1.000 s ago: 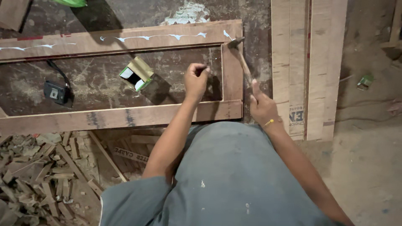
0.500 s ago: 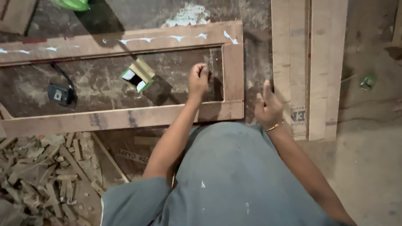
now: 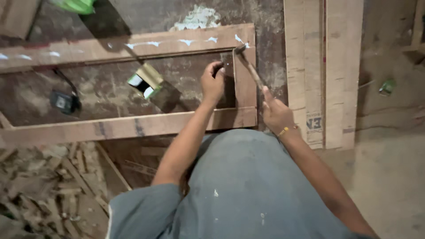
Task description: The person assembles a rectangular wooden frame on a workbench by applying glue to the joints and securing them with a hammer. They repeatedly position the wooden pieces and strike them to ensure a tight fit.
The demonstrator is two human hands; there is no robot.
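Our right hand point(image 3: 275, 114) grips hammer point(image 3: 249, 66), head on frame point(image 3: 245, 84) corner; left hand point(image 3: 212, 83) clenched, pinching at inner edge.

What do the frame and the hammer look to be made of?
Frame: bare, unfinished wood, going by the visible grain, pale brown rails and white smears along the top rail. Hammer in the right hand: the handle looks like worn brown wood and the head dark, probably metal, though it is too small to be sure. The left hand rests by the frame's corner.
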